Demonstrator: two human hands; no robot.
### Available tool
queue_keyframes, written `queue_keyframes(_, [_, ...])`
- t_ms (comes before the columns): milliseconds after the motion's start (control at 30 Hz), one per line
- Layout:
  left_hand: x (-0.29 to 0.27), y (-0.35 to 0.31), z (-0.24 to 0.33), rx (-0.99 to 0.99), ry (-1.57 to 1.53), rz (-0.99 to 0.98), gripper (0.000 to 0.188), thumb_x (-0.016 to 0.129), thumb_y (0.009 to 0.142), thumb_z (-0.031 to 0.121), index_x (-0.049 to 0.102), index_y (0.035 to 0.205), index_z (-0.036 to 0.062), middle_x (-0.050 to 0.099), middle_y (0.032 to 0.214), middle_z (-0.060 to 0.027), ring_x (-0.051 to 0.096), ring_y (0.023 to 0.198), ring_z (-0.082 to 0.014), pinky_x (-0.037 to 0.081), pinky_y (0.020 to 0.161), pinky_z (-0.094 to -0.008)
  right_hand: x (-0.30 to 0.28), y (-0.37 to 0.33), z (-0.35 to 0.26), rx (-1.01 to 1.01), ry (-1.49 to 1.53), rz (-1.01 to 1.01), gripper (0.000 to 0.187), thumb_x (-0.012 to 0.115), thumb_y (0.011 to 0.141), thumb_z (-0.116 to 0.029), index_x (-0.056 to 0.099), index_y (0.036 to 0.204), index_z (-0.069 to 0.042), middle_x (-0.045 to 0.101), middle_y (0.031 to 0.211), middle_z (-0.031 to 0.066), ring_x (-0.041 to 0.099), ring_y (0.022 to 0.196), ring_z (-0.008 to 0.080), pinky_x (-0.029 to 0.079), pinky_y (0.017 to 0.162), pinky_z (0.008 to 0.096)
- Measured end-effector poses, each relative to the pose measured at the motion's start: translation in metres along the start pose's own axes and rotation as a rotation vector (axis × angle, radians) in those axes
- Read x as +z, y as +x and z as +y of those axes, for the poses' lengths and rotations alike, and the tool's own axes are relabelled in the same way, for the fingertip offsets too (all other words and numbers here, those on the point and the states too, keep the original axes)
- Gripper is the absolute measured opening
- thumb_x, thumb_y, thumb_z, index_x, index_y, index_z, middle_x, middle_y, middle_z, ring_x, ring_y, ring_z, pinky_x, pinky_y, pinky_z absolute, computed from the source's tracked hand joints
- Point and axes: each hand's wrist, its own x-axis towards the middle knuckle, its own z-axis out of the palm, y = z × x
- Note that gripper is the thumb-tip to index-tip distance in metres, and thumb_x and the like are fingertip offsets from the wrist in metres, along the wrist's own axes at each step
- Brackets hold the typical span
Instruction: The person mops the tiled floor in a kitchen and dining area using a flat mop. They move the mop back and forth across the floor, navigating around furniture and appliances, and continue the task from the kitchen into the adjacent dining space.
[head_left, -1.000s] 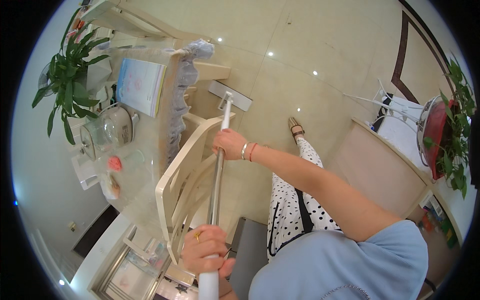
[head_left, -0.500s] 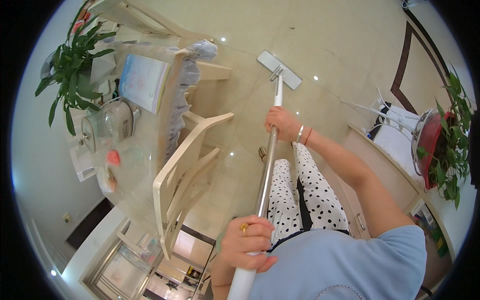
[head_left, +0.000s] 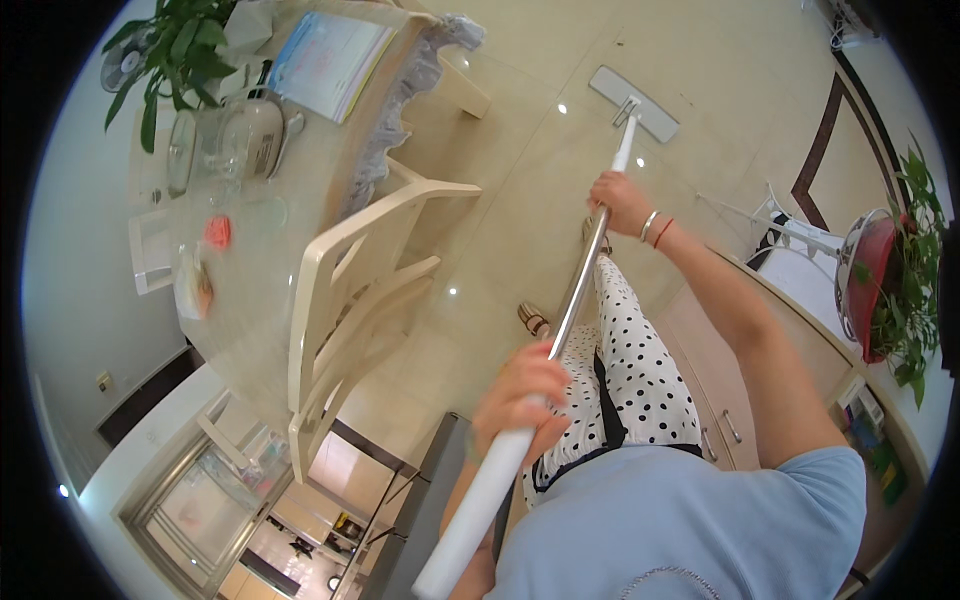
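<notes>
A flat mop (head_left: 578,300) slants across the view, with a silver middle section and a white upper handle. My left hand (head_left: 522,395), slightly blurred, is wrapped round the pole where the white handle begins. Farther down, my right hand (head_left: 622,204) grips the pole just above its white lower section; a bangle and a red cord circle that wrist. The pale rectangular mop head (head_left: 655,118) lies flat on the shiny tiled floor (head_left: 545,190), ahead of my feet. Both hands are closed on the pole.
A cream chair (head_left: 390,225) stands left beside a table (head_left: 265,340) bearing a booklet (head_left: 330,65), kettle (head_left: 250,138) and plant (head_left: 185,50). To the right are a low cabinet (head_left: 690,350) and a red plant pot (head_left: 866,290). A grey bench-like object (head_left: 425,500) is at lower left.
The mop head has moved right and slightly farther away. Both hands have shifted right and up with the pole, still gripping it. A sandaled foot shows more, and the table has shifted in view.
</notes>
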Motion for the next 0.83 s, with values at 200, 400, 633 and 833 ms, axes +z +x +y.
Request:
queue_keyframes(200, [-0.054, -0.127, 0.123, 0.12, -0.042, 0.097, 0.024, 0.078, 0.071, 0.007, 0.054, 0.074, 0.007, 0.062, 0.073, -0.0077, 0.064, 0.074, -0.0287, 0.055, 0.078, -0.0528, 0.049, -0.035, -0.191, -0.097, 0.134, -0.105, 0.012, 0.071, 0.06, -0.01, 0.062, 0.069, -0.01, 0.061, 0.073, 0.0092, 0.06, 0.081, 0.0292, 0.051, 0.076, 0.0388])
queue_keyframes(400, [-0.023, -0.211, 0.204, 0.255, 0.084, 0.314, 0.041, 0.071, 0.087, 0.031, 0.046, 0.065, 0.0081, 0.048, 0.055, -0.0061, 0.05, 0.052, -0.0217, 0.052, 0.045, -0.037, 0.127, -0.09, -0.316, -0.257, 0.368, -0.046, 0.009, 0.069, 0.062, -0.009, 0.061, 0.067, -0.012, 0.058, 0.066, 0.0064, 0.058, 0.075, 0.0265, 0.044, 0.074, 0.0389])
queue_keyframes(633, [-0.034, -0.241, 0.185, 0.138, 0.269, -0.189, 0.043, 0.079, 0.078, 0.039, 0.052, 0.069, 0.0069, 0.056, 0.059, -0.0082, 0.058, 0.054, -0.0244, 0.058, 0.053, -0.0469, 0.205, -0.076, -0.343, -0.256, 0.348, 0.171, 0.014, 0.068, 0.065, -0.007, 0.058, 0.069, -0.016, 0.057, 0.07, 0.0013, 0.056, 0.082, 0.0219, 0.04, 0.08, 0.0359])
queue_keyframes(833, [-0.067, -0.242, 0.136, -0.052, 0.535, -0.419, 0.025, 0.082, 0.074, 0.016, 0.06, 0.083, 0.0077, 0.065, 0.082, -0.0077, 0.063, 0.076, -0.0271, 0.057, 0.073, -0.0558, 0.274, -0.008, -0.33, -0.116, 0.515, 0.32, 0.016, 0.074, 0.075, -0.018, 0.059, 0.074, -0.014, 0.057, 0.078, 0.0011, 0.055, 0.09, 0.023, 0.037, 0.094, 0.0445])
